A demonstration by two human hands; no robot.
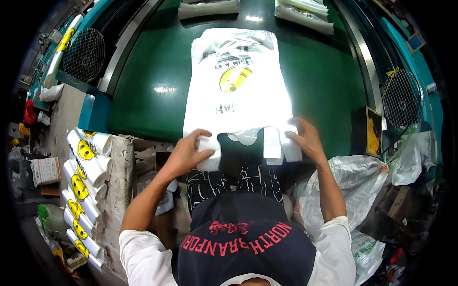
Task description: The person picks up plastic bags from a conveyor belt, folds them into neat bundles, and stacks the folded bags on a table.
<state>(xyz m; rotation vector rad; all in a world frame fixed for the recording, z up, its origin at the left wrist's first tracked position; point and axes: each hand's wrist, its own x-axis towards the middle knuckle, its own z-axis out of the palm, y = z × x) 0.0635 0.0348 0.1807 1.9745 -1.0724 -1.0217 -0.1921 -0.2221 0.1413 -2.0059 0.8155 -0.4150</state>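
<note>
Left fingers (203,133), right fingers (302,124) bent

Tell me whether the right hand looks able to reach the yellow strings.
Probably yes: the dark box around the yellow strings has an open face, and nothing visible blocks the right hand.

Can see printed black letters (226,109), upside down, on the white bag (267,107); also black words (78,168) on folded bags (95,168) at left; red curved letters (238,244) on dark shirt (253,219).

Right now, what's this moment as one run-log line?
Left hand: on left handle; right hand: at right handle; white bag: on green surface
</note>
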